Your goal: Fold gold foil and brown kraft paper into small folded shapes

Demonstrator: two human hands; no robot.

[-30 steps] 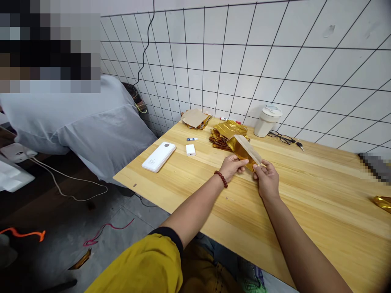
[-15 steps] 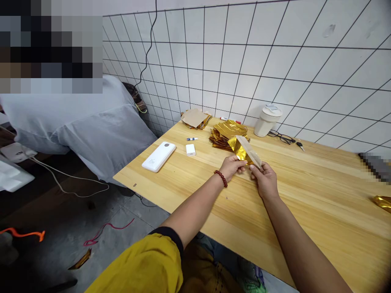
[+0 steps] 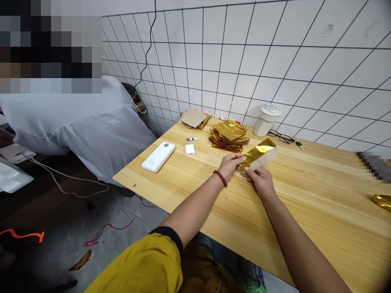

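A sheet of gold foil paper [image 3: 259, 151], shiny on one face and with a pale strip along its right side, is held above the wooden table [image 3: 305, 191]. My left hand [image 3: 230, 166], with a dark red bead bracelet at the wrist, pinches its near left edge. The near end of the sheet is pinched by my right hand [image 3: 261, 181], thumb on top. Just behind my hands lies a stack of gold foil paper [image 3: 229, 136]. Farther left is another pile topped with a tan sheet [image 3: 194, 118].
A white power bank [image 3: 158, 157] and a white charger [image 3: 190, 150] lie at the left. Along the wall stand a white cup [image 3: 266, 121], glasses [image 3: 281, 137] and keys [image 3: 299, 145]. A folded gold piece [image 3: 382, 201] lies far right. A person in grey [image 3: 91, 118] is at left.
The foil sheet has swung from leaning up-left to pointing up-right, its gold face now showing more. My right hand has shifted slightly left along with it.
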